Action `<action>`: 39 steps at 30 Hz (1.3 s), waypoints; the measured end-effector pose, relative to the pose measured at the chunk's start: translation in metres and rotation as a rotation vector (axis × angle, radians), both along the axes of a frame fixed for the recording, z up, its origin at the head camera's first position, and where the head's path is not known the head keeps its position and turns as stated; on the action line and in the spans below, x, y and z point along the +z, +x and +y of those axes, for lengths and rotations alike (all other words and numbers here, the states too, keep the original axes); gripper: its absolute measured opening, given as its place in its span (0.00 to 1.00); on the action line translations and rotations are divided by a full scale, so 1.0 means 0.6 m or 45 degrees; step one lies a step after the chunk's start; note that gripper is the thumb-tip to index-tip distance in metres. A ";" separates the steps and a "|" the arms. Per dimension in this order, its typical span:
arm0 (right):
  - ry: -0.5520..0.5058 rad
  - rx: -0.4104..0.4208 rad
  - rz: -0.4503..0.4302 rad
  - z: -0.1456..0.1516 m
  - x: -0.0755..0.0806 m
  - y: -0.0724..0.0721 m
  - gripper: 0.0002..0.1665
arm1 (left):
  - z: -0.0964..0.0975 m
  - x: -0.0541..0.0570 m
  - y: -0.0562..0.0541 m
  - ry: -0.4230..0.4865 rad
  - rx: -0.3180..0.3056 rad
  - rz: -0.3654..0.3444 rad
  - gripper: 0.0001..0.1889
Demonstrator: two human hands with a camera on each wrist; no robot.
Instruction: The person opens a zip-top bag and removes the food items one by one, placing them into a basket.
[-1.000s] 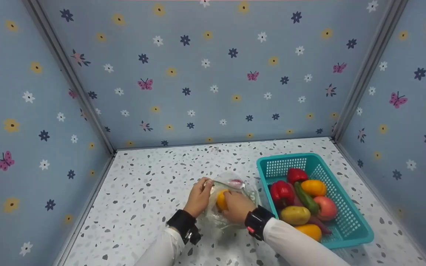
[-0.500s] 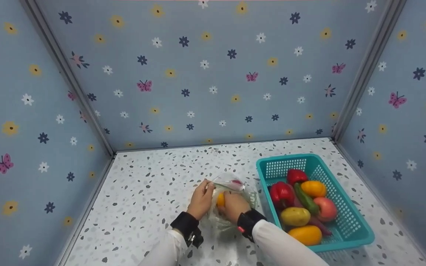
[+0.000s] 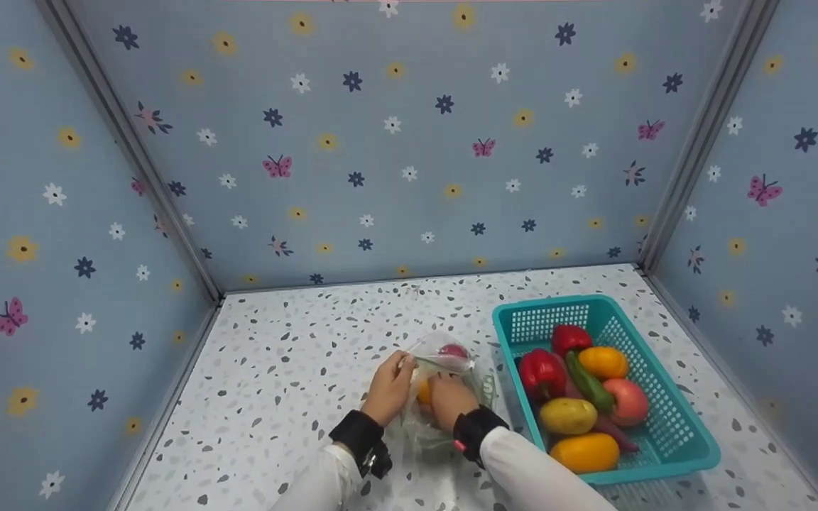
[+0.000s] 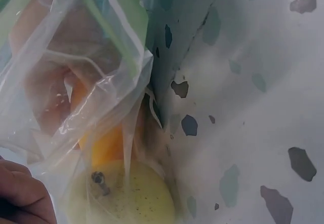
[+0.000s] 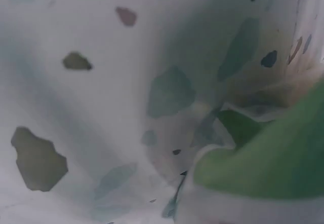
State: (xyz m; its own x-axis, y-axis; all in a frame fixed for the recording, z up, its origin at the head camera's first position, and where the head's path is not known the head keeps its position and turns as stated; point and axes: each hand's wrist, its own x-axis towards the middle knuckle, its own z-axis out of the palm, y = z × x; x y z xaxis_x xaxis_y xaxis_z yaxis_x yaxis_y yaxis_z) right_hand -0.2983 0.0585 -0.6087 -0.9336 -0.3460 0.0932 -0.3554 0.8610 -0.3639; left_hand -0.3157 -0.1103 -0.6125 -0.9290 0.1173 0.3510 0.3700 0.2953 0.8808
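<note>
A clear plastic zip bag [image 3: 486,387] with green stripes lies on the speckled tabletop. My left hand [image 3: 389,389] pinches its edge by the opening. Through the mouth of the bag reaches my right hand [image 3: 451,401], fingers curled round an orange-yellow fruit [image 3: 424,392]. The left wrist view shows this fruit [image 4: 107,145] through the film, just above a yellow-green pear [image 4: 136,196] with a dark stem. A red piece [image 3: 454,350] shows at the bag's far end. Green bag film [image 5: 268,163] fills one side of the right wrist view.
A teal basket [image 3: 664,471] stands to the right, close to my right forearm. It holds red peppers [image 3: 542,374], a potato-like yellow piece [image 3: 568,416], a green cucumber-like piece [image 3: 589,383], a pink-red apple [image 3: 628,402] and yellow fruits [image 3: 586,453]. Patterned panels [image 3: 409,156] enclose the table.
My right hand has moved slightly left and deeper into the bag with the orange-yellow fruit, which shows less now. My left hand, still on the edge, has shifted slightly right and nearer me.
</note>
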 end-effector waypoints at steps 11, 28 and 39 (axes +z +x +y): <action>0.009 0.057 -0.073 0.013 0.007 0.012 0.31 | 0.014 0.070 0.047 -0.088 0.050 -0.187 0.12; -0.111 0.098 -0.274 0.043 0.054 0.037 0.41 | 0.001 0.001 0.009 0.036 -0.053 -0.089 0.22; -0.035 0.190 -0.193 0.044 0.106 0.069 0.32 | 0.017 0.080 0.048 -0.066 0.091 -0.241 0.14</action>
